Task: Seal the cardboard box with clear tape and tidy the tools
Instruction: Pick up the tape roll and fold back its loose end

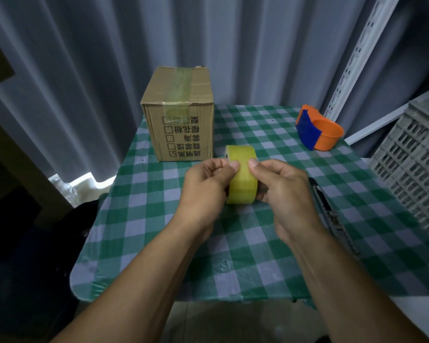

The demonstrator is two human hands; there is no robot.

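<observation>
A yellowish roll of clear tape [242, 180] is held upright above the middle of the table, between both hands. My left hand [204, 188] grips its left side with the thumb on the outer face. My right hand [286, 191] grips the right side, thumb also on the face. The cardboard box [181, 112] stands at the back left of the table, with a strip of tape running over its top seam and down the front. An orange and blue tape dispenser [317, 131] lies at the back right.
The table wears a green and white checked cloth [159, 219]. A dark, narrow tool [332, 214], partly hidden by my right wrist, lies on the right. A grey plastic crate [414, 164] and a white metal rack upright [357, 53] stand to the right; curtains hang behind.
</observation>
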